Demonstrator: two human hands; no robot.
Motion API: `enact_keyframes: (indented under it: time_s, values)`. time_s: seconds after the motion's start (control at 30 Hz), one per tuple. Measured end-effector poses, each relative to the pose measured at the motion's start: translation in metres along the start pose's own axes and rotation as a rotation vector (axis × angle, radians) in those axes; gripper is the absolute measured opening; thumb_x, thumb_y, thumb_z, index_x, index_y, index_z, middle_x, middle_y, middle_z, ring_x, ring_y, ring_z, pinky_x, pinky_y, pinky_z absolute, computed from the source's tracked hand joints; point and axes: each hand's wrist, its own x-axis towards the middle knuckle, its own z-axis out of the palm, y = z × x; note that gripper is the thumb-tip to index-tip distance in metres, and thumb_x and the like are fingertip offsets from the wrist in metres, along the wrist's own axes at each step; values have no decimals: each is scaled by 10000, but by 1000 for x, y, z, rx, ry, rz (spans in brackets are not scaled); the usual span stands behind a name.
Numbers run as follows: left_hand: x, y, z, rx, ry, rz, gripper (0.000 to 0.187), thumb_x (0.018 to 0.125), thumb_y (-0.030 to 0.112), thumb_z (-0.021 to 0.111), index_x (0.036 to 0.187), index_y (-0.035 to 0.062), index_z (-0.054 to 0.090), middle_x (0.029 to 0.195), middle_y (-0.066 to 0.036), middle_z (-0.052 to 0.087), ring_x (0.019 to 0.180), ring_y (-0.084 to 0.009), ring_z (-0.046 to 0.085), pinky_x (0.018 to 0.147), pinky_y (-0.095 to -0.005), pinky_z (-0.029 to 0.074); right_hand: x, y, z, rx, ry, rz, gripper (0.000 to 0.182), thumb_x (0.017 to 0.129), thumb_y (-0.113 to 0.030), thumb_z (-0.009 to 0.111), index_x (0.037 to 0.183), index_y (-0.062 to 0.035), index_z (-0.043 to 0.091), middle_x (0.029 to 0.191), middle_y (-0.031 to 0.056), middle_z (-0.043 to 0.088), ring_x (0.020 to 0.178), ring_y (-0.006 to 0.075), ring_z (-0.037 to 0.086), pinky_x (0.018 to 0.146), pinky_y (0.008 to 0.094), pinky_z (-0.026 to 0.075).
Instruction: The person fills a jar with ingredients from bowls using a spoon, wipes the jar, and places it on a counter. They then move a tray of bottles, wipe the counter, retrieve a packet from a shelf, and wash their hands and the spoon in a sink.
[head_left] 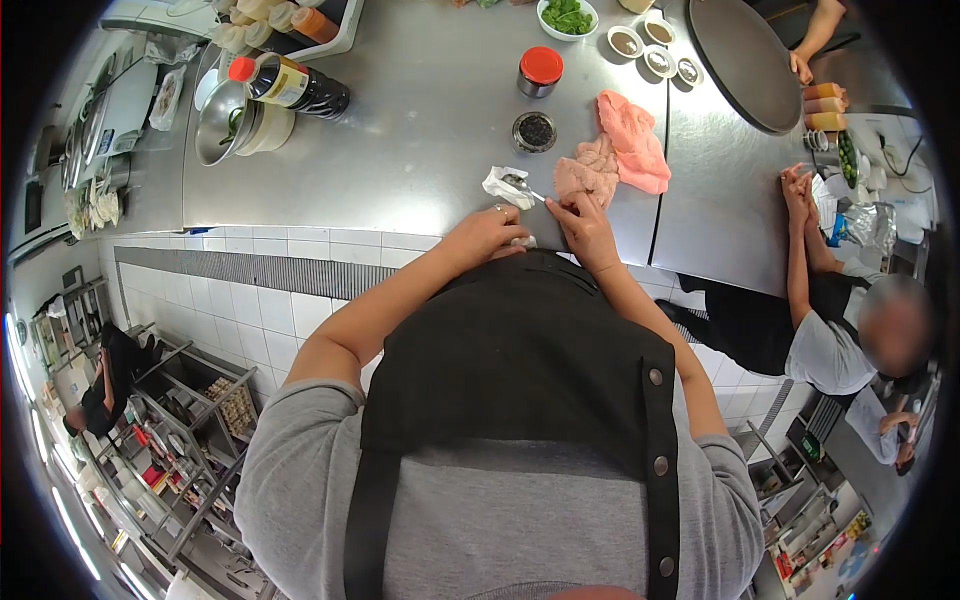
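Note:
Near the front edge of the steel table, my right hand (585,225) is closed on the handle of a small spoon (522,185). The spoon's bowl rests over a crumpled white paper (502,188). My left hand (488,238) is closed at the table edge, with a bit of white material showing under its fingers. Just beyond the right hand lie a pink cloth (634,142) and a duller pink cloth (588,170). An open jar with dark contents (534,132) stands behind the paper, and a jar with a red lid (540,70) is farther back.
A dark bottle (300,88) and metal bowl (222,125) stand left on the table (400,130). Small cups (658,60), a green-filled bowl (567,18) and a large round tray (745,65) are back right. A co-worker (830,330) stands at right.

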Motion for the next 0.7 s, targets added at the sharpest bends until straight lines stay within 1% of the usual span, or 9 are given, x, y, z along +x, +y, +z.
enact_keyframes:
  time_s: [0.13,0.27,0.33,0.37,0.43,0.5,0.57,0.63,0.7]
  values:
    - [8,-4,6,48,-80,-32,159,780,165,736,891,89,652,931,-72,561,883,-267,601,750,-400,513,-2,2,1,43,6,11,378,786,10,662,1142,-111,705,922,85,537,845,253,568,745,357,493]
    - [10,-4,-1,39,9,48,167,765,175,741,886,89,666,928,-68,582,874,-273,606,749,-398,513,-3,5,2,89,-14,45,377,801,2,665,1159,-112,700,902,83,521,844,248,558,744,349,483]
    - [14,-1,-12,-86,281,-187,187,735,174,748,874,72,676,892,-75,599,862,-275,613,751,-392,511,-1,0,-1,112,-10,67,372,801,-12,675,1159,-110,695,907,91,529,848,261,559,755,359,483]
    - [15,-4,-14,-87,282,-183,187,735,174,748,874,72,676,892,-75,599,862,-275,613,751,-392,511,0,-1,-4,136,-11,88,369,800,-26,685,1160,-108,689,912,98,537,853,274,560,767,369,483]
    - [20,-18,-19,-43,291,-528,191,721,177,751,836,45,675,869,-91,612,855,-276,618,758,-391,511,4,-3,-13,139,57,91,352,812,-48,692,1160,-101,684,931,103,545,868,285,558,778,377,481]
    - [23,-31,-15,-44,297,-555,182,708,147,764,802,22,670,835,-102,626,822,-261,637,733,-373,522,8,3,-23,141,120,92,338,824,-70,700,1161,-94,680,949,108,552,883,296,556,790,384,478]
    - [24,-35,-14,-245,313,-609,180,692,102,766,793,10,650,829,-111,637,781,-233,646,700,-339,528,16,24,-35,37,320,197,379,826,-117,713,1201,-99,657,972,119,567,930,312,557,836,412,462]
    - [22,-39,-17,-279,299,-611,218,681,96,779,818,9,634,812,-107,634,760,-219,643,687,-324,528,33,49,-57,-87,430,285,362,819,-153,726,1166,-79,653,1090,133,577,1042,337,532,898,446,438]
    - [19,-39,-24,-308,288,-614,259,669,89,791,844,9,618,795,-104,630,740,-206,639,675,-308,527,40,69,-63,-244,397,355,344,816,-153,724,1137,-61,644,1164,135,562,1092,351,508,919,455,429]
